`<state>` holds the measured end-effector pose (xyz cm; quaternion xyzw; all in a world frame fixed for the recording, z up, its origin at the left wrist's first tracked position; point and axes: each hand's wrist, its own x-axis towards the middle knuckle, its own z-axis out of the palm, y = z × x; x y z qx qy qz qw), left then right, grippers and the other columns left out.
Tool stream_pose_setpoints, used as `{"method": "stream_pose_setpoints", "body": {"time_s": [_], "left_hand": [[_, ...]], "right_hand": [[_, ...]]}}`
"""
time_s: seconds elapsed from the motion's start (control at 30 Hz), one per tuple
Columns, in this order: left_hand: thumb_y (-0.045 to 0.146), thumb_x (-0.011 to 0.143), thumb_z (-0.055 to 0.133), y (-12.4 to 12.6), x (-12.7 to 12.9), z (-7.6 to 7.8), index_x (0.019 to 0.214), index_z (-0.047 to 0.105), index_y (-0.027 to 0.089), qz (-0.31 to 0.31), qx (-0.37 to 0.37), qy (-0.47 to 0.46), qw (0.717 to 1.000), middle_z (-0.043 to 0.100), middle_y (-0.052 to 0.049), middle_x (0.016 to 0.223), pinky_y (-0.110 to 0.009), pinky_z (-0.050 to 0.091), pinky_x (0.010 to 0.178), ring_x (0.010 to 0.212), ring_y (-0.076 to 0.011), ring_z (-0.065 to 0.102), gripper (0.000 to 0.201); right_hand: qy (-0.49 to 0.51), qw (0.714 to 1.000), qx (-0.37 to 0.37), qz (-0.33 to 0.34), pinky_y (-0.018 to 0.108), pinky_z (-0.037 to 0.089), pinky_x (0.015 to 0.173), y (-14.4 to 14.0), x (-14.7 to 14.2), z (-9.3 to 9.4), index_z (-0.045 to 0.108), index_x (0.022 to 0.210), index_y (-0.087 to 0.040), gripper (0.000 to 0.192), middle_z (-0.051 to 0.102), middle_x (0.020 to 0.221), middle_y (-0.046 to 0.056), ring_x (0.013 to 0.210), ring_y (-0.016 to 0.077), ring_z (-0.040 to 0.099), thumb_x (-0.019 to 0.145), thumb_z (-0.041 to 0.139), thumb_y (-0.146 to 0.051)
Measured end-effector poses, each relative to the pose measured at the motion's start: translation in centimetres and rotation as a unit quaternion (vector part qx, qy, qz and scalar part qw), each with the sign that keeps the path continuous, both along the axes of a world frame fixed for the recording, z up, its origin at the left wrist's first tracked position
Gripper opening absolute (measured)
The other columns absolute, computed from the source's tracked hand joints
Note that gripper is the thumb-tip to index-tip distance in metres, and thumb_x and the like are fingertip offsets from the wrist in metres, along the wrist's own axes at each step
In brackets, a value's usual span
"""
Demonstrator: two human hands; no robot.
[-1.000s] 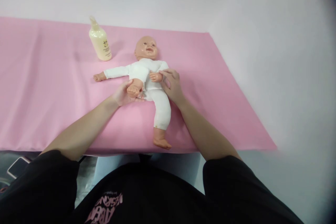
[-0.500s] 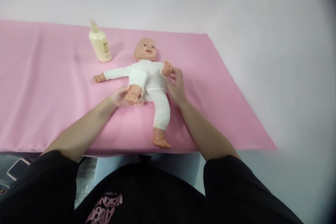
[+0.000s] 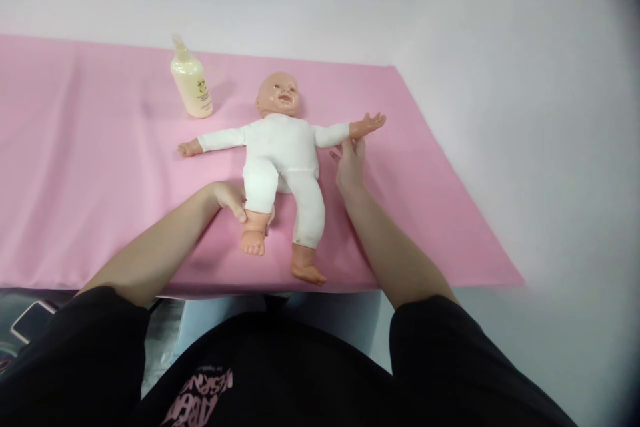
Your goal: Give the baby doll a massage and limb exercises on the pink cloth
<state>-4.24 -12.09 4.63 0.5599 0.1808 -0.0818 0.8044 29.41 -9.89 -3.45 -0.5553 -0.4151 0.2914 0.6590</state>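
— From where is the scene viewed?
— From a single head-worn camera, aimed forward and down over the pink-covered surface (image 3: 100, 167); the doll (image 3: 283, 153) is seen near, at arm's reach.

Light: bright and soft, from above.
Shadows: small, faint.
Edges: dark and blurry at 3 o'clock.
Middle: sharp.

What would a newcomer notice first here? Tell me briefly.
A baby doll in white clothes lies face up, arms spread, mid-way along the pink cloth. The left hand holds its lower leg, the right hand touches its outstretched arm. A cream bottle stands behind, to the left.
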Motion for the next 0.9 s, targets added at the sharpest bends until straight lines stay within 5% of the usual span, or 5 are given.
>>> {"method": "stream_pose_setpoints", "body": {"time_s": [0.33, 0.47, 0.57, 0.7, 0.9], "left_hand": [[0.034, 0.033, 0.110, 0.3, -0.2, -0.8, 0.078, 0.069, 0.026, -0.032, -0.013, -0.013, 0.999, 0.079, -0.009, 0.081, -0.053, 0.070, 0.100, 0.113, -0.0484, 0.084, 0.062], [0.060, 0.042, 0.107, 0.3, -0.4, -1.7, 0.086, 0.073, 0.023, -0.037, -0.017, -0.064, 0.997, 0.076, -0.010, 0.076, -0.057, 0.068, 0.102, 0.105, -0.0465, 0.083, 0.066], [0.084, 0.058, 0.092, 0.7, -0.3, -2.8, 0.083, 0.070, 0.025, 0.050, -0.046, -0.168, 0.984, 0.064, -0.005, 0.059, -0.057, 0.066, 0.102, 0.090, -0.0402, 0.080, 0.068], [0.087, 0.084, 0.071, 1.2, 0.1, -3.1, 0.082, 0.064, 0.026, 0.232, -0.109, -0.200, 0.946, 0.050, 0.002, 0.050, -0.054, 0.065, 0.100, 0.077, -0.0329, 0.074, 0.061], [0.083, 0.096, 0.060, 1.0, 0.7, -1.9, 0.082, 0.068, 0.022, 0.301, -0.160, -0.186, 0.921, 0.055, 0.001, 0.055, -0.046, 0.066, 0.090, 0.068, -0.0269, 0.070, 0.063]], "right_hand": [[-0.043, 0.998, 0.028, 0.029, 0.049, 0.069, 0.102, -0.5, 0.3, 0.3, 0.042, 0.159, -0.036, 0.070, 0.059, 0.163, 0.015, 0.143, 0.0288, 0.068, 0.103, 0.063, -0.071], [-0.080, 0.996, 0.041, 0.013, 0.049, 0.069, 0.100, -0.8, -0.1, 1.0, 0.047, 0.153, -0.034, 0.070, 0.062, 0.160, 0.015, 0.138, 0.0301, 0.070, 0.101, 0.060, -0.079], [-0.123, 0.990, 0.072, 0.004, 0.052, 0.067, 0.105, -1.2, -0.9, 1.6, 0.054, 0.144, -0.032, 0.064, 0.067, 0.149, 0.014, 0.132, 0.0309, 0.072, 0.101, 0.059, -0.080], [-0.185, 0.975, 0.116, 0.025, 0.057, 0.062, 0.116, -2.0, -2.2, 2.2, 0.056, 0.146, -0.033, 0.061, 0.067, 0.146, 0.012, 0.134, 0.0314, 0.070, 0.104, 0.056, -0.078], [-0.347, 0.920, 0.150, 0.102, 0.065, 0.050, 0.129, -3.0, -3.2, 3.1, 0.067, 0.146, -0.035, 0.053, 0.070, 0.143, 0.012, 0.141, 0.0356, 0.064, 0.107, 0.057, -0.070]]}}
